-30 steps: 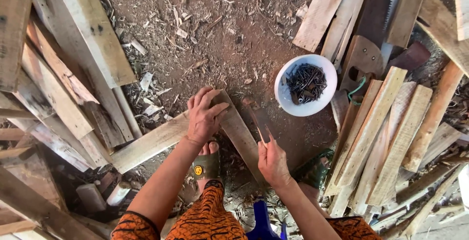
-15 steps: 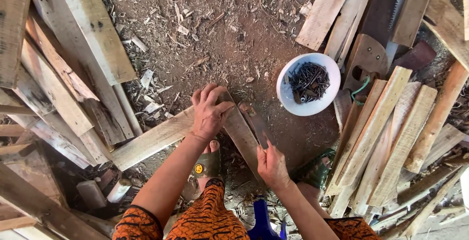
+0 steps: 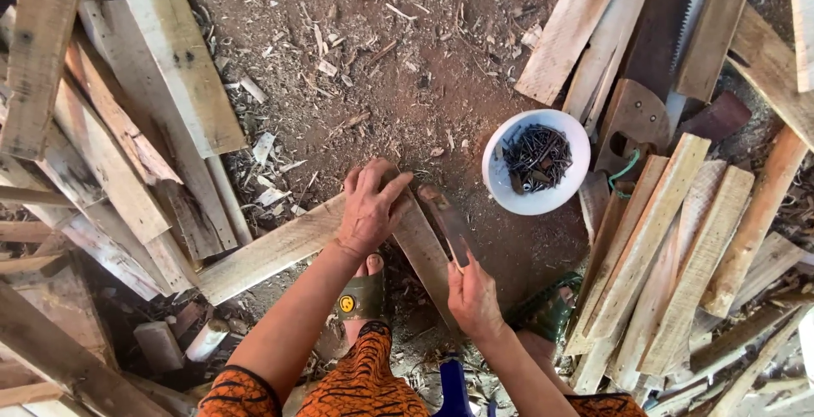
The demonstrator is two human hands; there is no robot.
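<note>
The left hand (image 3: 370, 211) lies palm down, fingers spread and curled over the spot where two boards cross: a long pale plank (image 3: 271, 250) running away to its left, and a shorter dark board (image 3: 421, 243) slanting back toward the person. It presses on them rather than closing round anything. Just to its right, the right hand (image 3: 473, 298) is closed on the near end of a flat dark blade-like tool (image 3: 448, 223), whose far end lies beside the left fingertips, on or just over the short board.

Judging from how things lie, the two boards are set together and held down, with the tool brought to them; I see no nail standing in the wood, so any fixing or cutting looks not yet done.

Beyond the right hand stands a white bowl of dark nails (image 3: 536, 161) on the dirt floor (image 3: 381, 61), and past it a handsaw (image 3: 653, 86) among stacked planks (image 3: 661, 256). A sandalled foot (image 3: 360, 294) sits just under the left wrist.

What the tool is exactly is hard to tell; its handle is hidden in the fist. The left palm covers the crossing itself, and the short board's near end vanishes behind the arms.
</note>
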